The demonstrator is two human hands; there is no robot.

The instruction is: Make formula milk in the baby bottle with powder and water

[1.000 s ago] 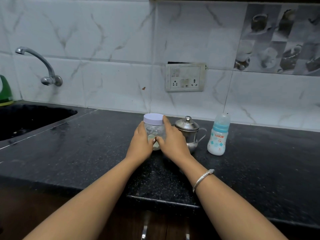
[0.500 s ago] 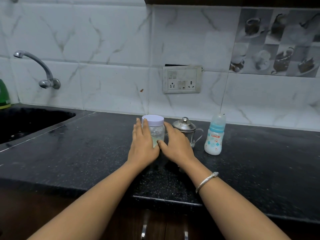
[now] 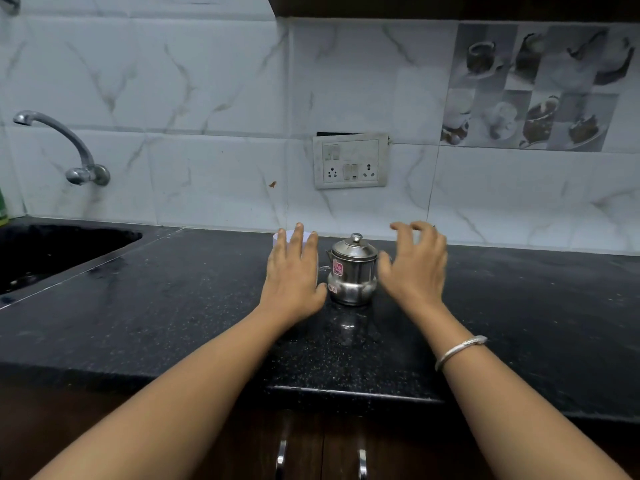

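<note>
- Powder jar: it stands on the black counter, near the back edge by the wall. Only a bit of its pale lid peeks out, at the top left.
- The left hand is in front of the jar and hides almost all of it. Its fingers are straight and close together and point up over the lid. They do not curl round the jar. I cannot tell if the palm touches the jar.
- The right hand is held up on the other side, well apart from the jar. Its fingers are spread out and bent a little, like a claw. I can see nothing in them.
- A small shiny steel pot with a lid and a knob stands between the two hands, just beside the jar. It has a pink sticker on the front.
- The right wrist wears a silver bangle.
- A dark sink is set in the left end of the counter, with a bent metal tap on the wall above it.
- A switch and plug plate is on the white tiled wall behind the pot.
- Two metal handles show on the cupboard under the front edge.
</note>
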